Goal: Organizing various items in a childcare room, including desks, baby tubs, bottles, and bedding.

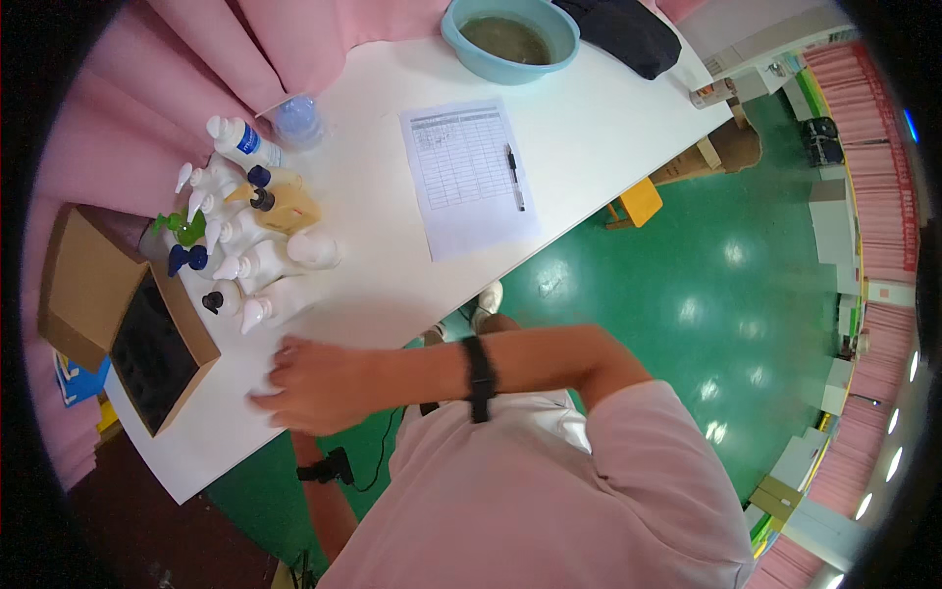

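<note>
My right hand reaches across in front of my body, above the near edge of the white table. Its fingers are blurred and partly curled, and I cannot make out anything in them. My left forearm comes up from below, with a black band at the wrist; the left hand is mostly hidden behind the right one. Just beyond the hands stands a cluster of white pump bottles, a yellowish bottle and a green pump top. A cardboard box with a black inside sits open to the left.
A printed form lies on the table with a black pen on it. Farther back are a light blue basin of murky liquid, a dark cloth and a clear bluish container. A yellow stool stands beyond the table's right edge.
</note>
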